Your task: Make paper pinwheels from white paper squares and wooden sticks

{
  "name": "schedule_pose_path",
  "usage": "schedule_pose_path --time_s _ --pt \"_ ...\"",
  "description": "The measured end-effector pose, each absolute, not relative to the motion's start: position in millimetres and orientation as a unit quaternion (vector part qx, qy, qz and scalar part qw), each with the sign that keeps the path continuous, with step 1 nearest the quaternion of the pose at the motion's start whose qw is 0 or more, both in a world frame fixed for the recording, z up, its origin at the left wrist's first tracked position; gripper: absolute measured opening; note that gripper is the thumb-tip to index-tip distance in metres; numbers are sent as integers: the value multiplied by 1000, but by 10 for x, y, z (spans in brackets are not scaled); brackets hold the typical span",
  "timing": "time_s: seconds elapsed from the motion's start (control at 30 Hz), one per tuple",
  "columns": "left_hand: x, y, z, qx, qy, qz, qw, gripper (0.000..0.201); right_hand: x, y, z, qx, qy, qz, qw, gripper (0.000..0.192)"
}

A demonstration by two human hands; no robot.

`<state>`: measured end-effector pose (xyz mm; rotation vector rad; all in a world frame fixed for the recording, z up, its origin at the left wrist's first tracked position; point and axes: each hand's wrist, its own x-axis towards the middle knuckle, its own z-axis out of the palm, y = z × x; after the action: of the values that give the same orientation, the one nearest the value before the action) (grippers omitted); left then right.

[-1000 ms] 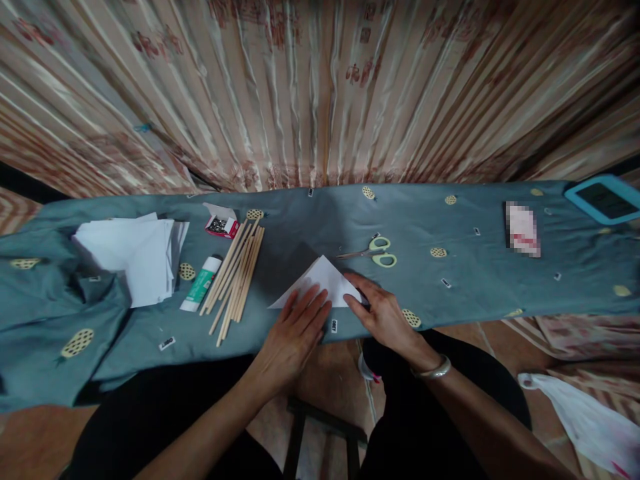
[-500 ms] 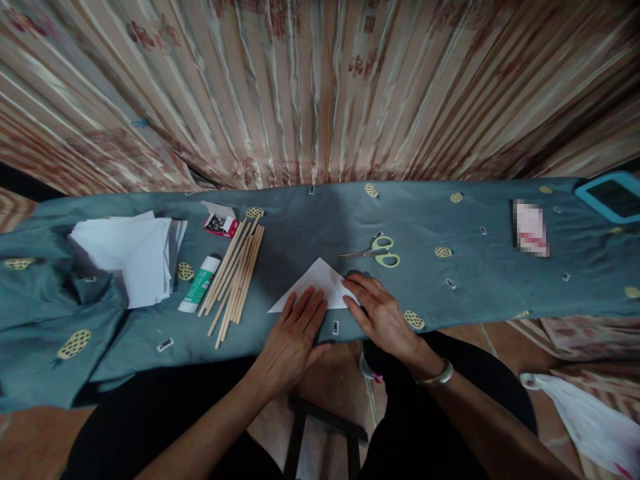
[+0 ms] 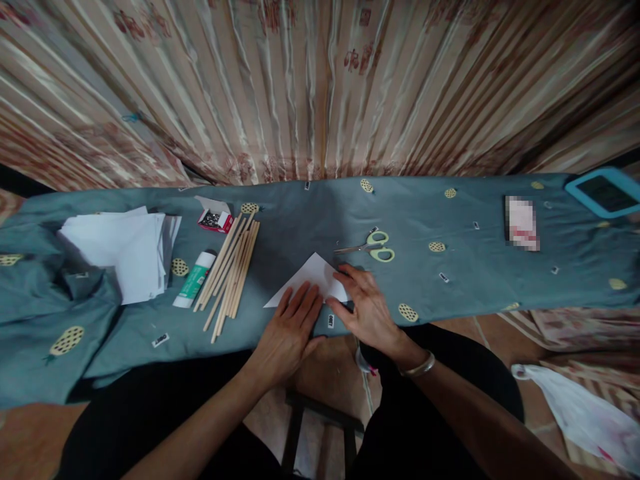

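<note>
A sheet of white paper (image 3: 316,272), folded into a triangle, lies on the cloth-covered table in front of me with its peak pointing away. My left hand (image 3: 290,330) is open and flat, its spread fingers pressing on the paper's near left part. At the right corner, my right hand (image 3: 367,307) touches the paper with fingertips on its slanted edge and the thumb near the bottom edge, thumb and fingers apart. Some of the lower edge is hidden under both hands. Just beyond the right hand lie scissors (image 3: 370,247) with light green handles.
To the left are wooden sticks (image 3: 233,273), a glue stick (image 3: 195,280), an opened small box of metal bits (image 3: 215,219) and a stack of white paper (image 3: 117,250). A blurred-out pack (image 3: 521,223) and a blue-framed tablet (image 3: 605,192) lie right. A curtain (image 3: 300,93) hangs behind.
My right hand has slid slightly left over the paper's right corner, its thumb now farther in along the bottom edge. The left hand stays on the paper. The whole view has shifted slightly.
</note>
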<state>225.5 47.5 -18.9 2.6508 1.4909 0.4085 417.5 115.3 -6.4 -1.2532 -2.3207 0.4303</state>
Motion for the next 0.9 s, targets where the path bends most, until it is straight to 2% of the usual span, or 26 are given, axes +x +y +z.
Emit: schedule_pose_path --time_s 0.4,0.7,0.9 --pt "2026 303 -181 855 506 112 24 60 4425 1142 -174 -506 -797 191 270 46" --pt "1778 -11 -173 828 547 124 -1 61 4736 1131 -222 -523 -779 179 294 43" --pt "1775 -62 -186 821 556 129 1 63 4740 1136 -170 -511 -780 191 307 35"
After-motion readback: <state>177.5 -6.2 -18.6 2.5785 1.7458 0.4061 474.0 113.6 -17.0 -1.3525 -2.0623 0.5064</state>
